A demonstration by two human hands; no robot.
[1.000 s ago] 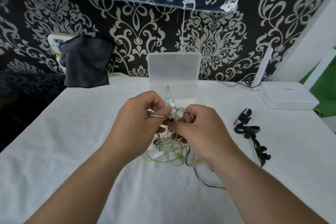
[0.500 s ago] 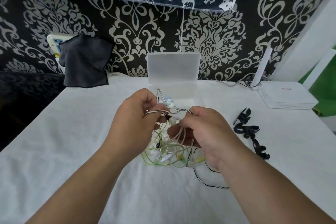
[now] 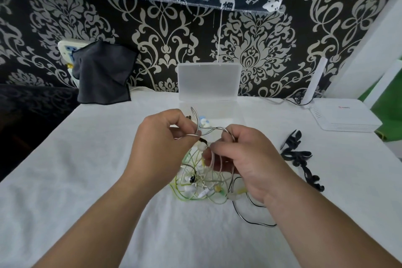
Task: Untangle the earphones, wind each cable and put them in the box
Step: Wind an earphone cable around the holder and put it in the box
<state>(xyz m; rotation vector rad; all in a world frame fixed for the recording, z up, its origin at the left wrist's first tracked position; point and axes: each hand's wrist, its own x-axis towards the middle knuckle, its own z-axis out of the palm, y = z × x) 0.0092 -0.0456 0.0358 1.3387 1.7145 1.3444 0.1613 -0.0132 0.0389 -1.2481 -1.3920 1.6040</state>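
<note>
A tangle of earphones [image 3: 202, 183], with white, pale green and black cables, lies on the white table in front of me. My left hand [image 3: 161, 148] pinches a white cable loop lifted above the tangle. My right hand [image 3: 243, 159] grips several white strands that hang down into the heap, its fingertips beside a white earbud. A black cable [image 3: 250, 217] trails out toward me on the right. The clear plastic box [image 3: 219, 111] stands open behind my hands, lid upright, with a small blue and white item inside.
Black earphones [image 3: 300, 159] lie apart on the table to the right. A white router [image 3: 345, 119] sits at the back right. A dark cloth [image 3: 104, 76] hangs over a socket at the back left. The patterned wall runs along the table's far edge.
Both hands have drawn slightly apart and lifted strands out of the tangle. The right hand shifted right and now holds several white strands stretched down to the heap.
</note>
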